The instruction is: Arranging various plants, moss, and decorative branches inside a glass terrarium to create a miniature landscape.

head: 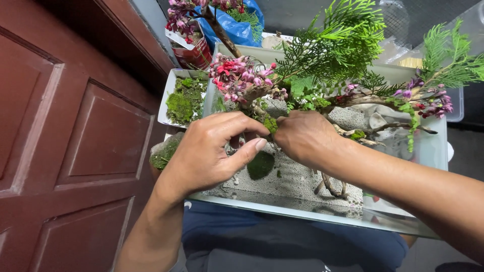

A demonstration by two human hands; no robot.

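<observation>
A glass tank (322, 217) rests on my lap, filled with grey gravel (295, 179), driftwood branches (330, 186), pink flowers (237, 73) and green conifer sprigs (338, 45). My left hand (212, 151) and my right hand (302, 137) meet over the tank's middle. Their fingertips pinch a small clump of green moss (270, 124) against a branch. A round patch of moss (260, 165) lies on the gravel just below my left thumb.
A white tray of moss (170, 90) sits left of the tank, with another mossy lump (164, 153) beside it. A red-brown panelled door (65, 136) fills the left. A blue bag (237, 27) and a red container (194, 53) stand behind.
</observation>
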